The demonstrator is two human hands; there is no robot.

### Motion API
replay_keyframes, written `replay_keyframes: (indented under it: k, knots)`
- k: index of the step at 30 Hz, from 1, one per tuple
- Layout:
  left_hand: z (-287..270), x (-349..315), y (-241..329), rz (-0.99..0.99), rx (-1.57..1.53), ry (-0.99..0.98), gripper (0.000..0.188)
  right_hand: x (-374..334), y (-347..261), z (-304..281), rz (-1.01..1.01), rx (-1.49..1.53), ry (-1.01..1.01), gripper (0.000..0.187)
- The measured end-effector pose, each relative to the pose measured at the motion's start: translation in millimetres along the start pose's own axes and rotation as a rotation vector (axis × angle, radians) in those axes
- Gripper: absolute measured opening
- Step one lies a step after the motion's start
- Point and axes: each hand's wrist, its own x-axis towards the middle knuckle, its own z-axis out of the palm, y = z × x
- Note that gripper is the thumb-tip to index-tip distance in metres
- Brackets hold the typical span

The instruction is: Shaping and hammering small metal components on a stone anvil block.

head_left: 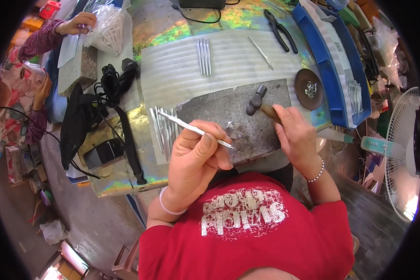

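— Under the head camera, item one?
— Left hand [196, 156]: closed around a thin silver strip [191, 128], held slantwise, far tip pointing up-left out of the fist, near tip resting by a small clear disc [234, 129] just right of the fingers.
— Item two?
— Right hand [296, 137]: closed on the wooden handle of a small hammer [256, 100], its dark head up-left of the knuckles, over the grey stone slab [228, 114].
— Surroundings?
— Left of the left hand's grip, a fan of similar strips [163, 128]; well beyond it, four more strips [204, 57]. Beyond the right hand, black pliers [280, 30]; to its right, a brown dish [308, 88], a blue tray [333, 84]. Another person's hand [77, 23] far up-left.
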Motion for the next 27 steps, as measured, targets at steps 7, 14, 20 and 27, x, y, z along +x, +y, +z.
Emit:
replay_keyframes:
  k: [7, 14, 20, 27]
  knots:
    - [7.7, 0.6, -30.4, -0.215, -0.308, 0.092, 0.009, 14.7, -38.8, -5.0, -0.129, 0.891, 0.015, 0.035]
    - [-0.4, -8.5, -45.4, -0.266, -0.398, 0.111, 0.015, 7.4, -38.3, 14.4, -0.016, 1.134, 0.151, 0.012]
    - [-9.8, -30.2, -22.7, -0.152, 0.426, 0.146, 0.014, 9.9, -37.3, 4.1, 0.266, 1.436, -0.179, 0.006]
    - [-8.7, -34.6, -22.4, -0.191, 0.760, 0.002, 0.017, 9.9, -45.9, 7.8, 0.397, 1.484, -0.448, 0.005]
